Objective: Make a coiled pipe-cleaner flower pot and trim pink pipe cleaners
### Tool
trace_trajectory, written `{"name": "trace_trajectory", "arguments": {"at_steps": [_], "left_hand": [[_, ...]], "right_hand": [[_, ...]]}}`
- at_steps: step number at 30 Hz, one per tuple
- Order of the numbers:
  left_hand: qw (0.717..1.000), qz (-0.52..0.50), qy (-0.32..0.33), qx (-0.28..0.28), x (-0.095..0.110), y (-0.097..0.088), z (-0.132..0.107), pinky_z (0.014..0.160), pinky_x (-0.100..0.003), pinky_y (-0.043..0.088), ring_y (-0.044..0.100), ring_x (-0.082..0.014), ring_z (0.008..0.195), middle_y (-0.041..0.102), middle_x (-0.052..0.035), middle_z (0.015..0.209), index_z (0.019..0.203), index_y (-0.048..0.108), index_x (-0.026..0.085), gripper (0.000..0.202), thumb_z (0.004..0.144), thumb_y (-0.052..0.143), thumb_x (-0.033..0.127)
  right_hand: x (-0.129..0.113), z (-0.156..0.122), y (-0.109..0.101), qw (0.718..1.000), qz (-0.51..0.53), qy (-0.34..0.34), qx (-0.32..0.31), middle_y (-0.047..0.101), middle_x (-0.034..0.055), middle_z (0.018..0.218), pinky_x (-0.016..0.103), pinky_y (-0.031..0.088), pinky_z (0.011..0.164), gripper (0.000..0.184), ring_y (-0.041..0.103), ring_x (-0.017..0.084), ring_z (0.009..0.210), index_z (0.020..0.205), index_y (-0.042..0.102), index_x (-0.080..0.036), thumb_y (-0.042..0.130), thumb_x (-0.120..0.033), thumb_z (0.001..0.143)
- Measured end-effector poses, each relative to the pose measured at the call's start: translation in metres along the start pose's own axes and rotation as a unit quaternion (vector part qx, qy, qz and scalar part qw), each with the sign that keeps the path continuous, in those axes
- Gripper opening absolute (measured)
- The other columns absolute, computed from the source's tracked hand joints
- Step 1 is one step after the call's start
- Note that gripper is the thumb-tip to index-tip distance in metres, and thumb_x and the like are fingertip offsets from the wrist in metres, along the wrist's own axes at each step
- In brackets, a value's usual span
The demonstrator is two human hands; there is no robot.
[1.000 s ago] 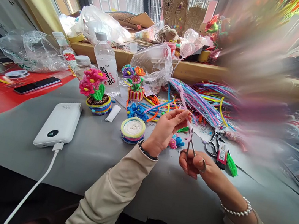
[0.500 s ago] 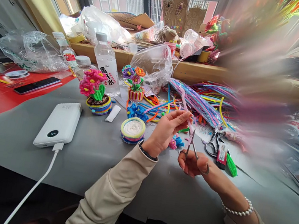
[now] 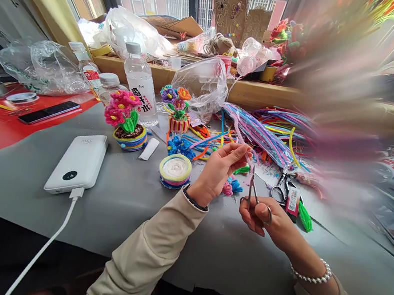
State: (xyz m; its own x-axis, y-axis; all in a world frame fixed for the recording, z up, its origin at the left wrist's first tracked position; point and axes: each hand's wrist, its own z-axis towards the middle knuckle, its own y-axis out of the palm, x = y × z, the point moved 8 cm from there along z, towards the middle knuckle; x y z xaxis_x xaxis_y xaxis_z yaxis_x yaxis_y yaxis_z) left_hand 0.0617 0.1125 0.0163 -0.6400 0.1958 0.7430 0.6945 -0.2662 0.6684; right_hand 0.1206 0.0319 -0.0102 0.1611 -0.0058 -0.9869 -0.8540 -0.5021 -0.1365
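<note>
My left hand [image 3: 217, 171] pinches a thin pink pipe cleaner [image 3: 241, 136] between thumb and forefinger, above the grey table [image 3: 127, 196]. My right hand [image 3: 264, 220] holds small silver scissors [image 3: 253, 194], fingers through the loops, blades pointing up just right of the left fingertips. A small pink and blue pipe-cleaner flower [image 3: 231, 187] lies on the table between the two hands. A round striped pot with a white top [image 3: 175, 170] sits left of my left hand.
Two pipe-cleaner flower pots [image 3: 127, 122] [image 3: 178, 108], a water bottle [image 3: 139, 84] and a white power bank [image 3: 79, 163] with its cable stand to the left. A heap of coloured pipe cleaners [image 3: 268, 129], second scissors [image 3: 281, 187] and a lighter [image 3: 292, 202] lie right. The right side is blurred.
The scissors in my right hand opened slightly and then closed again, staying close to the pink pipe cleaner. My left hand has barely moved.
</note>
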Motion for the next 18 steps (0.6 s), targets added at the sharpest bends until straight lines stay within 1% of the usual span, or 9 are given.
{"name": "trace_trajectory", "arguments": {"at_steps": [2, 4, 7, 9, 10, 13, 16, 18], "left_hand": [[1.000, 0.011, 0.004, -0.001, 0.001, 0.001, -0.001, 0.065, -0.019, 0.038, 0.053, -0.0046, 0.063, 0.061, 0.0036, 0.068, 0.068, 0.061, 0.016, 0.015, 0.061, 0.070, 0.026], [0.998, 0.057, 0.008, -0.007, 0.004, 0.003, -0.002, 0.065, -0.020, 0.039, 0.055, -0.0067, 0.066, 0.061, 0.0021, 0.070, 0.072, 0.061, 0.016, 0.019, 0.062, 0.069, 0.030], [0.982, 0.186, 0.031, -0.010, 0.011, 0.008, -0.005, 0.061, -0.021, 0.039, 0.055, -0.0089, 0.066, 0.059, 0.0004, 0.070, 0.079, 0.059, 0.016, 0.026, 0.064, 0.066, 0.036], [0.962, 0.267, 0.035, -0.034, 0.013, 0.014, -0.008, 0.057, -0.020, 0.038, 0.053, -0.0084, 0.061, 0.057, 0.0007, 0.065, 0.075, 0.058, 0.015, 0.026, 0.065, 0.065, 0.038], [0.953, 0.297, 0.032, -0.055, 0.012, 0.017, -0.009, 0.055, -0.020, 0.038, 0.052, -0.0080, 0.058, 0.056, 0.0008, 0.063, 0.072, 0.058, 0.015, 0.025, 0.065, 0.064, 0.038], [0.932, 0.343, 0.025, -0.117, 0.008, 0.027, -0.013, 0.054, -0.020, 0.038, 0.050, -0.0076, 0.056, 0.056, 0.0000, 0.061, 0.066, 0.059, 0.014, 0.022, 0.066, 0.063, 0.036], [0.928, 0.346, 0.031, -0.134, 0.007, 0.028, -0.013, 0.054, -0.019, 0.038, 0.049, -0.0073, 0.055, 0.055, 0.0000, 0.060, 0.063, 0.058, 0.014, 0.019, 0.067, 0.062, 0.032], [0.929, 0.343, 0.025, -0.140, 0.006, 0.028, -0.013, 0.054, -0.019, 0.039, 0.049, -0.0075, 0.055, 0.055, 0.0000, 0.058, 0.062, 0.057, 0.014, 0.018, 0.068, 0.061, 0.031]], "right_hand": [[0.000, 0.000, -0.001, 1.000, -0.007, 0.001, 0.005, 0.038, -0.0033, 0.048, 0.020, 0.021, 0.037, 0.064, 0.030, 0.003, 0.037, 0.054, 0.038, -0.016, 0.032, -0.078, 0.062], [0.001, 0.001, -0.008, 0.999, -0.031, 0.003, 0.033, 0.037, -0.0030, 0.047, 0.020, 0.022, 0.037, 0.064, 0.031, 0.004, 0.038, 0.053, 0.038, -0.016, 0.031, -0.078, 0.063], [0.003, -0.001, -0.029, 0.986, -0.101, 0.007, 0.132, 0.036, -0.0022, 0.047, 0.021, 0.023, 0.040, 0.062, 0.031, 0.006, 0.042, 0.053, 0.039, -0.016, 0.031, -0.076, 0.065], [0.001, -0.004, -0.042, 0.969, -0.158, 0.006, 0.190, 0.037, -0.0015, 0.047, 0.022, 0.025, 0.042, 0.059, 0.031, 0.007, 0.045, 0.053, 0.039, -0.016, 0.031, -0.073, 0.069], [0.000, -0.005, -0.045, 0.961, -0.185, 0.005, 0.205, 0.038, -0.0012, 0.048, 0.022, 0.026, 0.044, 0.058, 0.032, 0.007, 0.046, 0.053, 0.039, -0.017, 0.031, -0.072, 0.070], [-0.003, -0.006, -0.047, 0.946, -0.242, 0.001, 0.215, 0.039, -0.0008, 0.048, 0.023, 0.027, 0.047, 0.058, 0.033, 0.008, 0.047, 0.052, 0.036, -0.017, 0.029, -0.071, 0.071], [-0.004, -0.005, -0.045, 0.946, -0.251, -0.001, 0.206, 0.037, -0.0008, 0.046, 0.024, 0.026, 0.047, 0.061, 0.031, 0.008, 0.047, 0.051, 0.034, -0.017, 0.024, -0.074, 0.070], [-0.002, -0.005, -0.044, 0.950, -0.238, 0.002, 0.200, 0.037, -0.0007, 0.047, 0.024, 0.026, 0.046, 0.062, 0.031, 0.008, 0.047, 0.051, 0.034, -0.017, 0.024, -0.076, 0.068]]}}
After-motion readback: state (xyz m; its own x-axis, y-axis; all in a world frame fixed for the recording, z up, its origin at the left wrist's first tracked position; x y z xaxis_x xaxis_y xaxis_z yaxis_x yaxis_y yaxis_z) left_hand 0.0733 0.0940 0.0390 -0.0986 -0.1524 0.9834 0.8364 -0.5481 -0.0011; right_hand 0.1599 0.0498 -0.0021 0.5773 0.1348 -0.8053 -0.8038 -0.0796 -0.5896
